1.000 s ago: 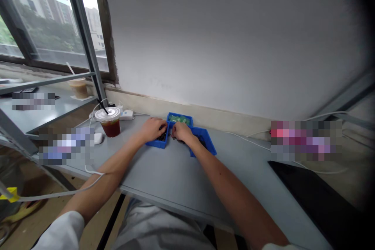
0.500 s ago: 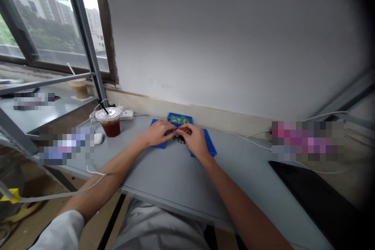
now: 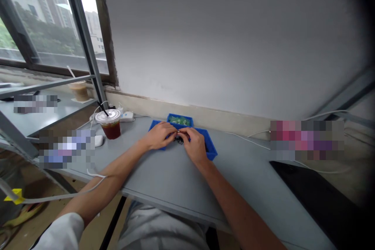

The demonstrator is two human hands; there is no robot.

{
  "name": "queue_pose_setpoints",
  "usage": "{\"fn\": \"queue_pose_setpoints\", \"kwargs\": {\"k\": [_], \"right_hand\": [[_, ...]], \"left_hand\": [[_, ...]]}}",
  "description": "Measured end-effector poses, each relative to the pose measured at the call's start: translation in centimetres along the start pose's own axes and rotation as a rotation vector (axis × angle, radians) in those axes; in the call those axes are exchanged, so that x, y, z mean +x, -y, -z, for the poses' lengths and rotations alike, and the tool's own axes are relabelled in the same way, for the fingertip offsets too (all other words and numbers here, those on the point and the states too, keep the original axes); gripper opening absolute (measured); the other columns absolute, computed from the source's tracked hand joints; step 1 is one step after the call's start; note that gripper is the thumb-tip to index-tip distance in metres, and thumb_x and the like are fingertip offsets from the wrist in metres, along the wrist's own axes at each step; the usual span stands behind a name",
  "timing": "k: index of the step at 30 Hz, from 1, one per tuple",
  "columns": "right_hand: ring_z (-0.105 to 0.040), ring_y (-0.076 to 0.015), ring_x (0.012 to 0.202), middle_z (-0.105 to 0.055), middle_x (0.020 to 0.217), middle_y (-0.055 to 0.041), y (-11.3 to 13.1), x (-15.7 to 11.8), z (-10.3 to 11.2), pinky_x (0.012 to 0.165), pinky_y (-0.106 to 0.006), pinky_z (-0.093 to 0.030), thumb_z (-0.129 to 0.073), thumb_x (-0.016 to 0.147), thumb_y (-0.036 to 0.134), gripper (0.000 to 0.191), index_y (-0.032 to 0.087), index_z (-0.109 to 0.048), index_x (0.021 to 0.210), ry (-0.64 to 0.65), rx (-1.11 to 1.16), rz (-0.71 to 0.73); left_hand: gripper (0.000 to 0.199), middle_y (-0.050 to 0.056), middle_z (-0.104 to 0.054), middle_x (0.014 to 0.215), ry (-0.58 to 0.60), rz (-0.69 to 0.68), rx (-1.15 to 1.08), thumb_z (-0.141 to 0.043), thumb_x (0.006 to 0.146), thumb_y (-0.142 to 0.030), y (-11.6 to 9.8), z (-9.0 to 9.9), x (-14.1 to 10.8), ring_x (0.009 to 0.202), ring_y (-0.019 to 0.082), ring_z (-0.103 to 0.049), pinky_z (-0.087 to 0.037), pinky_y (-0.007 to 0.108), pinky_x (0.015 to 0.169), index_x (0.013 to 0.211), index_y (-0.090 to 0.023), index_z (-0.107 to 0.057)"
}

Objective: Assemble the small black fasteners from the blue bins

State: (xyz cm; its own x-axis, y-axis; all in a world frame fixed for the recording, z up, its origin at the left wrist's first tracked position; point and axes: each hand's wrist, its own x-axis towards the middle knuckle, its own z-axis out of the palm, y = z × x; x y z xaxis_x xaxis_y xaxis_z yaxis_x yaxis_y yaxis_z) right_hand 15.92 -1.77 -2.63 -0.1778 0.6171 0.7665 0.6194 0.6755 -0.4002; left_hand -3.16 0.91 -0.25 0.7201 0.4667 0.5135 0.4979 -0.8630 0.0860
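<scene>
My left hand (image 3: 160,135) and my right hand (image 3: 193,143) meet fingertip to fingertip above the desk. Both are closed in a pinch around something too small to name. Just under the fingertips lies a loose cluster of small black parts (image 3: 179,139). A blue bin (image 3: 154,124) is partly hidden behind my left hand. To the right, another blue bin (image 3: 211,149) is partly covered by my right hand. Beyond the hands stands a third blue bin (image 3: 191,120) with green pieces (image 3: 179,120) in it, perhaps circuit boards.
A lidded cup of dark drink (image 3: 111,127) with a black straw stands left, near a white power strip (image 3: 127,116). A white cable (image 3: 58,198) crosses by my left forearm. A flat black panel (image 3: 310,199) lies on the right of the grey desk (image 3: 164,179).
My hands stay together over the black parts, with the fingertips shifted slightly. My right hand sits a little lower in view. The bins have not visibly moved.
</scene>
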Motion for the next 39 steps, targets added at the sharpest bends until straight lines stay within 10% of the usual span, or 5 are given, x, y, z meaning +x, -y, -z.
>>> {"fn": "queue_pose_setpoints", "kwargs": {"k": [39], "right_hand": [[-0.062, -0.0195, 0.083, -0.067, 0.089, -0.0074, 0.94, -0.01, 0.24, 0.077, -0.031, -0.047, -0.042, 0.102, 0.027, 0.023, 0.02, -0.062, 0.092, 0.091, -0.033, 0.033]], "left_hand": [[0.025, 0.004, -0.065, 0.081, -0.036, 0.039, -0.044, -0.042, 0.097, -0.026, -0.53, 0.59, 0.08, 0.084, 0.017, -0.058, -0.044, 0.032, 0.086, 0.084, -0.018, -0.062]]}}
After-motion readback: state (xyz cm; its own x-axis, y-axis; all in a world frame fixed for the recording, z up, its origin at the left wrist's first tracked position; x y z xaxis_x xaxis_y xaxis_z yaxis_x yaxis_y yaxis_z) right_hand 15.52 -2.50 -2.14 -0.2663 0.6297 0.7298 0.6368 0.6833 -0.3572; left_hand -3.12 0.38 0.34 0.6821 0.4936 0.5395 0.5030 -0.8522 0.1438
